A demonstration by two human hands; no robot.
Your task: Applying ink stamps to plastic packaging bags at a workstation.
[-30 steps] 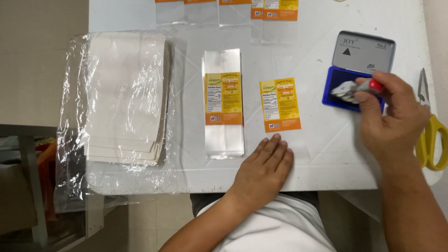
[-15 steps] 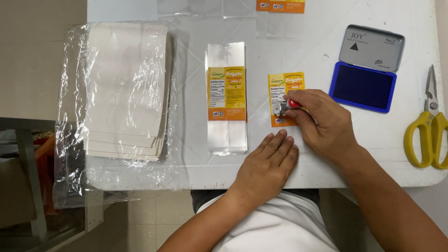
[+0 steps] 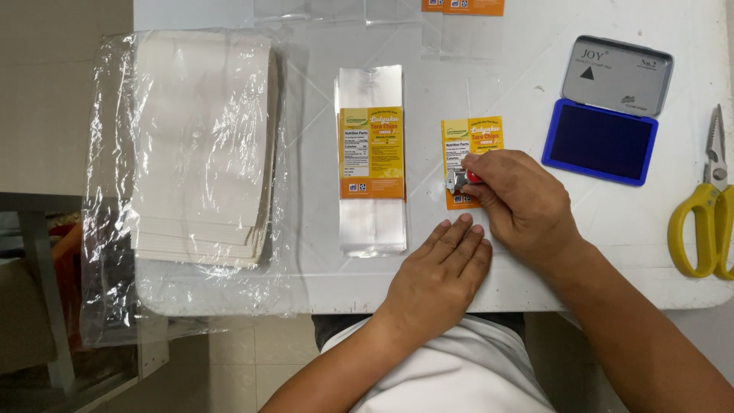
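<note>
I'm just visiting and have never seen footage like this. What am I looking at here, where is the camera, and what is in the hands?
No machine here: a person works with bare hands, filmed from a camera on their head looking down at a white table. The right hand presses a small stamp with a red top onto an orange labelled pouch. The left hand lies flat beside it. Nearby lie a clear labelled bag stack, a blue ink pad with its lid open, yellow scissors and wrapped white bags.
</note>
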